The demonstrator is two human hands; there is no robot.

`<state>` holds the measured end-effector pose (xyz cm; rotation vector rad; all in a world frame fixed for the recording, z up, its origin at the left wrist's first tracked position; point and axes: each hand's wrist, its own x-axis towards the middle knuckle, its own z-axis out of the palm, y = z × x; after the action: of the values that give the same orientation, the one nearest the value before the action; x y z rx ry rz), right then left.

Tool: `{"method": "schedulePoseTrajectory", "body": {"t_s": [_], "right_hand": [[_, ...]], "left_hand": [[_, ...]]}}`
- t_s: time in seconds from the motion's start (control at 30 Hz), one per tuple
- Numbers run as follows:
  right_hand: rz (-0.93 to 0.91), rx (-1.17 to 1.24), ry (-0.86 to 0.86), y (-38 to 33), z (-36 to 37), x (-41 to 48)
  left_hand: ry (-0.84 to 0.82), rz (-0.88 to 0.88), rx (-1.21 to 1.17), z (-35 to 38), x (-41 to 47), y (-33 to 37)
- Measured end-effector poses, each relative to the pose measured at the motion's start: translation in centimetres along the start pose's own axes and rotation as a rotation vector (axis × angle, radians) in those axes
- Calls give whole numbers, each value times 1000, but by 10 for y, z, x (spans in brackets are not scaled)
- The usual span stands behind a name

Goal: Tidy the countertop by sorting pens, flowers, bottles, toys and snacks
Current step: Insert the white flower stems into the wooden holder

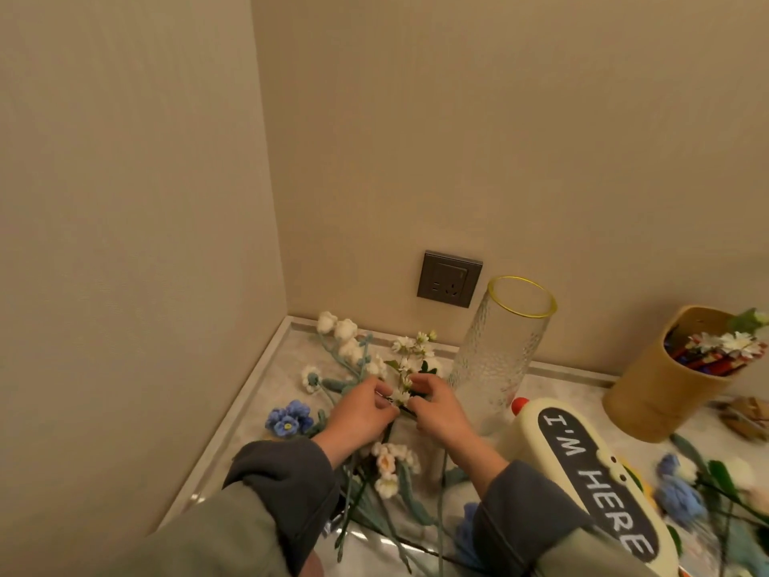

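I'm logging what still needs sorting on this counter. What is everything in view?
wall socket: one, dark grey, back wall.
glass vase: one, clear with yellow rim, upright below the socket.
pen cup: one, tan, far right, holding pens and a white flower.
toy: one, cream with black "I'M HERE" panel, lying right of the vase, nearer the camera.
white sprig: one, white and green, pinched between left hand and right hand.
knitted flowers: several, white and blue, loose around the sprig and at the right.
countertop: one, pale marbled, in the wall corner.
left hand: one, grey-green sleeve, pinches the sprig.
right hand: one, grey-green sleeve, pinches the sprig.
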<state>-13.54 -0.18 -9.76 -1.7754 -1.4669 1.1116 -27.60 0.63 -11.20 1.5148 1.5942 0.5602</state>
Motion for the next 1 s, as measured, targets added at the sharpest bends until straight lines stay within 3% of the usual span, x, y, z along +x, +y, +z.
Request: {"method": "schedulePoseTrajectory", "body": {"t_s": [0.57,1.0], "right_hand": [[-26,356,117,20,16,-1],[-267,547,13,-64,-25,-41]], "left_hand": [[16,9,-323,0,1,-13],[261,298,-512,-48,-50,62]]}}
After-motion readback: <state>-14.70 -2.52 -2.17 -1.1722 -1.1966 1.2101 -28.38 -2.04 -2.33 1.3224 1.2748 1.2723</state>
